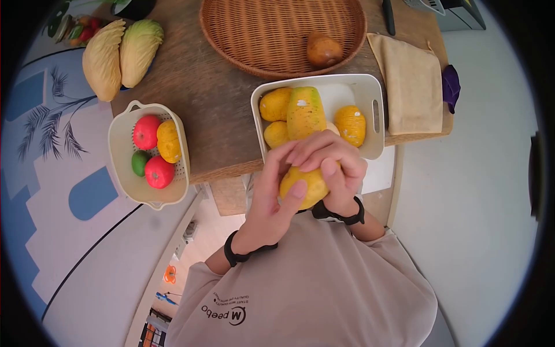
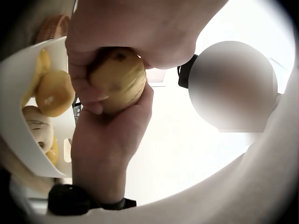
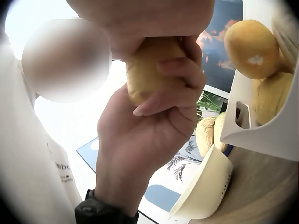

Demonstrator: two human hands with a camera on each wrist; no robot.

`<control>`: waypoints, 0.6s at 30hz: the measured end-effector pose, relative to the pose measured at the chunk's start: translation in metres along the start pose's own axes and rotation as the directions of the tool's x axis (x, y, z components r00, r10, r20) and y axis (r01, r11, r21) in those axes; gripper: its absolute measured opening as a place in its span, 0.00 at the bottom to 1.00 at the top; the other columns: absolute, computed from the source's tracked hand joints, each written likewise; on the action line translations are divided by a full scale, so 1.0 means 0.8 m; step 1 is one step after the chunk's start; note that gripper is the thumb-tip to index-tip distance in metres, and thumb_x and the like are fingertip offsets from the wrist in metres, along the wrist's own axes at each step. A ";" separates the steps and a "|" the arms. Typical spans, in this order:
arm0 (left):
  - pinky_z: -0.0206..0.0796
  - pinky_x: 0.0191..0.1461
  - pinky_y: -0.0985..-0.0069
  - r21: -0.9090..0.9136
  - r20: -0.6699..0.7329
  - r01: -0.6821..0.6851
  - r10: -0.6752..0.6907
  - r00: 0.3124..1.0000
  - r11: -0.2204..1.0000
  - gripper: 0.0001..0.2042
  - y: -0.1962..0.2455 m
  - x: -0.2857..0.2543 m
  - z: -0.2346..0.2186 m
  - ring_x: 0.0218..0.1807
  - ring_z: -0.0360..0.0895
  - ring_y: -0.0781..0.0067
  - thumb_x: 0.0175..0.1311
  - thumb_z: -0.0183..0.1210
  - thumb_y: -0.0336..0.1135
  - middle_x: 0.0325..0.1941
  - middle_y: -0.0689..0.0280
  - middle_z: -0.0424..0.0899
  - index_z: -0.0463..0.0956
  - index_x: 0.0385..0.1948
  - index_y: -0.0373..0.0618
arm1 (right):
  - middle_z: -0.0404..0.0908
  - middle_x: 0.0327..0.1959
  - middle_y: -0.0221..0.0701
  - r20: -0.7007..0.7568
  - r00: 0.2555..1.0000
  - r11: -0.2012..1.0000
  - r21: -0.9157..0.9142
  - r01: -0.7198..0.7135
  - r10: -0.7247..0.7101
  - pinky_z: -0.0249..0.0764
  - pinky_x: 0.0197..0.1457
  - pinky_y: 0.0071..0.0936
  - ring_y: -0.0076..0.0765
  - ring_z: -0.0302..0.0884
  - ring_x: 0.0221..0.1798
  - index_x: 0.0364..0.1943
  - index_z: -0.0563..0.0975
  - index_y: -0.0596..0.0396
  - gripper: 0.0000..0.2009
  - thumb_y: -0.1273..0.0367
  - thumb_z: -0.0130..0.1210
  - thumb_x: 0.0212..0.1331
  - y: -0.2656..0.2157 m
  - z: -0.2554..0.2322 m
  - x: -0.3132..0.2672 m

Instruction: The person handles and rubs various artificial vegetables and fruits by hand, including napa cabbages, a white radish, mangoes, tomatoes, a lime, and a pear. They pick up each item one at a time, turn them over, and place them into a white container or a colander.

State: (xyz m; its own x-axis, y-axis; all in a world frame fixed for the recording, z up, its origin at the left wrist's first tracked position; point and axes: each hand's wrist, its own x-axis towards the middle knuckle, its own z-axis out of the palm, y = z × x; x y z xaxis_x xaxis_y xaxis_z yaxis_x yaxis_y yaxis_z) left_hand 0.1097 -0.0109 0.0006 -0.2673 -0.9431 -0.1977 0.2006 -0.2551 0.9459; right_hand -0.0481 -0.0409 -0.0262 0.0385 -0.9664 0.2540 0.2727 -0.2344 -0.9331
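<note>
Both hands hold one yellow fruit [image 1: 307, 188] just in front of the white bin [image 1: 340, 92]. The left hand [image 1: 263, 215] grips it from the left, thumb across its top; the right hand [image 1: 346, 176] wraps the other side, its fingers meeting the left ones. In the left wrist view the fruit [image 2: 122, 81] sits between the left hand [image 2: 135, 28] above and the right hand [image 2: 107, 144] below. In the right wrist view, left fingers curl over the fruit [image 3: 149, 70]. Inside the bin lie several yellow fruits [image 1: 350, 125] and a long yellow-green one [image 1: 306, 111].
A cream basket [image 1: 124, 173] with red, green and yellow produce is at the left. Behind the bin stands a wicker tray [image 1: 260, 34] holding a brown fruit [image 1: 324, 50]. A beige cloth [image 1: 413, 87] lies right of the bin, two cabbages [image 1: 139, 52] at the back left.
</note>
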 end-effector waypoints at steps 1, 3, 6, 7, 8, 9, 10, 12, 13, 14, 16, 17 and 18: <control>0.65 0.74 0.66 -0.009 -0.002 -0.009 0.009 1.000 1.000 0.26 -0.004 -0.002 0.002 0.70 0.77 0.62 0.82 0.55 0.37 0.67 0.53 0.78 0.61 0.74 0.36 | 0.87 0.40 0.44 -0.006 1.000 1.000 0.011 -0.024 0.025 0.83 0.50 0.35 0.42 0.87 0.44 0.36 0.83 0.64 0.12 0.70 0.55 0.77 0.001 0.001 -0.001; 0.65 0.74 0.66 0.016 -0.004 -0.020 0.020 1.000 1.000 0.26 -0.009 -0.002 0.005 0.69 0.77 0.62 0.82 0.54 0.38 0.67 0.53 0.78 0.61 0.74 0.36 | 0.84 0.39 0.45 -0.021 0.997 0.997 0.029 -0.070 0.071 0.82 0.52 0.38 0.42 0.85 0.42 0.35 0.79 0.63 0.16 0.66 0.49 0.81 0.002 0.003 -0.004; 0.65 0.74 0.66 0.035 0.008 -0.020 0.020 1.000 0.999 0.25 -0.012 0.000 0.005 0.69 0.77 0.61 0.82 0.54 0.38 0.66 0.53 0.78 0.61 0.74 0.36 | 0.83 0.38 0.45 -0.046 0.994 0.995 0.021 -0.099 0.100 0.81 0.53 0.40 0.43 0.83 0.41 0.35 0.77 0.63 0.18 0.65 0.46 0.83 0.000 0.002 -0.007; 0.65 0.74 0.66 0.040 0.013 -0.018 0.018 1.000 0.999 0.25 -0.013 0.001 0.005 0.69 0.78 0.61 0.82 0.54 0.38 0.66 0.53 0.79 0.61 0.73 0.36 | 0.83 0.38 0.45 -0.054 0.993 0.995 0.015 -0.102 0.102 0.81 0.53 0.40 0.43 0.83 0.41 0.35 0.77 0.63 0.17 0.65 0.45 0.83 0.000 0.001 -0.007; 0.65 0.74 0.67 0.039 0.009 -0.026 0.026 1.000 0.999 0.24 -0.014 0.002 0.006 0.69 0.78 0.61 0.83 0.53 0.38 0.65 0.53 0.79 0.62 0.73 0.36 | 0.84 0.38 0.45 -0.080 0.993 0.995 0.040 -0.086 0.089 0.81 0.52 0.38 0.41 0.84 0.41 0.35 0.78 0.63 0.17 0.66 0.47 0.82 0.001 0.001 -0.008; 0.65 0.73 0.67 0.039 0.004 -0.033 0.033 0.999 0.999 0.24 -0.014 0.003 0.008 0.68 0.78 0.61 0.83 0.51 0.39 0.65 0.53 0.79 0.62 0.73 0.36 | 0.86 0.39 0.44 -0.105 0.992 0.995 0.066 -0.069 0.076 0.81 0.51 0.36 0.40 0.86 0.41 0.35 0.80 0.63 0.16 0.67 0.49 0.81 0.003 0.002 -0.008; 0.66 0.73 0.68 0.040 -0.001 -0.041 0.041 0.999 0.998 0.23 -0.015 0.003 0.010 0.68 0.78 0.61 0.84 0.50 0.39 0.64 0.53 0.80 0.63 0.73 0.36 | 0.88 0.39 0.43 -0.131 0.989 0.994 0.093 -0.052 0.064 0.82 0.50 0.34 0.39 0.87 0.41 0.35 0.82 0.64 0.15 0.68 0.51 0.80 0.005 0.003 -0.008; 0.68 0.70 0.70 -0.061 -0.091 0.054 -0.060 0.994 0.997 0.22 -0.016 0.004 0.017 0.65 0.80 0.64 0.86 0.46 0.43 0.60 0.55 0.82 0.66 0.70 0.37 | 0.89 0.40 0.44 -0.105 0.993 0.995 -0.097 0.033 -0.043 0.83 0.49 0.35 0.42 0.88 0.42 0.36 0.82 0.63 0.13 0.70 0.52 0.79 0.004 0.001 -0.014; 0.69 0.69 0.71 -0.115 -0.131 0.098 -0.113 0.985 0.989 0.22 -0.016 0.005 0.018 0.63 0.81 0.66 0.87 0.45 0.45 0.58 0.56 0.83 0.68 0.69 0.37 | 0.89 0.41 0.44 -0.085 0.992 0.979 -0.191 0.077 -0.095 0.84 0.48 0.36 0.44 0.89 0.42 0.36 0.82 0.63 0.12 0.71 0.52 0.78 0.001 0.000 -0.015; 0.70 0.66 0.72 -0.237 -0.082 0.183 -0.207 0.975 0.954 0.22 -0.016 0.007 0.017 0.60 0.82 0.68 0.87 0.43 0.48 0.55 0.57 0.83 0.70 0.66 0.38 | 0.89 0.41 0.44 0.038 0.976 0.942 -0.255 0.217 -0.214 0.86 0.48 0.37 0.46 0.89 0.43 0.36 0.83 0.63 0.11 0.72 0.53 0.76 -0.004 -0.001 -0.015; 0.73 0.61 0.73 -0.455 0.051 0.354 -0.373 0.927 0.817 0.25 -0.016 0.011 0.010 0.54 0.83 0.72 0.87 0.39 0.53 0.49 0.59 0.85 0.73 0.61 0.39 | 0.88 0.40 0.44 0.299 0.865 0.808 -0.327 0.490 -0.403 0.88 0.47 0.39 0.49 0.90 0.43 0.36 0.83 0.62 0.07 0.74 0.56 0.71 -0.021 0.000 -0.011; 0.72 0.59 0.74 -0.474 0.150 0.423 -0.403 0.903 0.772 0.26 -0.014 0.013 0.007 0.51 0.82 0.72 0.87 0.37 0.55 0.46 0.60 0.85 0.74 0.58 0.40 | 0.88 0.39 0.43 0.361 0.823 0.781 -0.300 0.548 -0.439 0.89 0.47 0.40 0.50 0.90 0.43 0.35 0.83 0.62 0.06 0.75 0.57 0.69 -0.030 0.004 -0.011; 0.72 0.57 0.74 -0.484 0.247 0.491 -0.426 0.870 0.724 0.27 -0.011 0.015 0.004 0.47 0.81 0.72 0.87 0.36 0.56 0.43 0.61 0.84 0.75 0.54 0.40 | 0.87 0.37 0.42 0.420 0.775 0.751 -0.269 0.603 -0.472 0.89 0.47 0.41 0.51 0.90 0.43 0.34 0.83 0.61 0.04 0.75 0.59 0.66 -0.038 0.012 -0.012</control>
State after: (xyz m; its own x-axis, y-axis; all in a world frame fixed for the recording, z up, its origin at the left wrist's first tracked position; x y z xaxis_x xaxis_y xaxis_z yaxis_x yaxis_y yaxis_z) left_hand 0.1013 -0.0195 -0.0093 -0.5513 -0.6596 -0.5108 0.4704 -0.7514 0.4627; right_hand -0.0472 -0.0233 0.0020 0.3049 -0.5941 0.7444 -0.0302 -0.7872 -0.6159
